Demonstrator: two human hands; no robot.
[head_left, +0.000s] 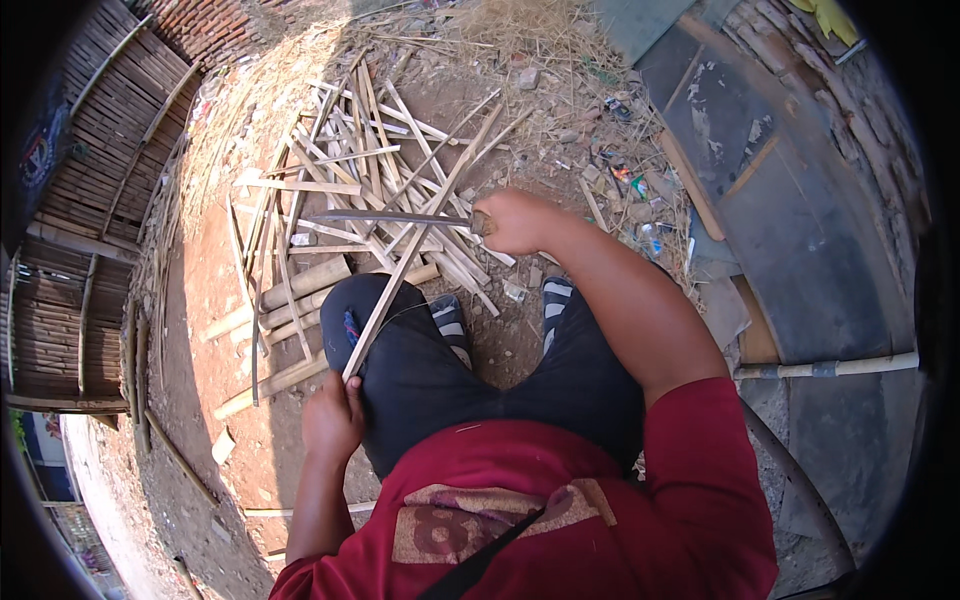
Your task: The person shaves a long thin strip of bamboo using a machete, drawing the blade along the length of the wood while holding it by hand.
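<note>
My left hand [333,415] is closed on the near end of a long, pale bamboo strip [383,308], beside my left knee. That strip slants away over my left thigh, its far part above a heap of similar strips. In my right hand [515,222], fingers wrapped round the handle, is a machete [380,216] with a long, dark blade pointing left. The blade crosses the strip at about its middle; whether they touch I cannot tell. The heap of split bamboo strips [312,186] lies loosely crisscrossed on the ground ahead of my feet.
Several thicker bamboo pieces [318,276] lie left of my knee. At left stands a woven bamboo wall [105,190], with bricks [215,25] behind. Dark sheets [850,270] and a pale pole [830,368] are at right. Litter and rubble [630,185] cover the ground beyond my right arm.
</note>
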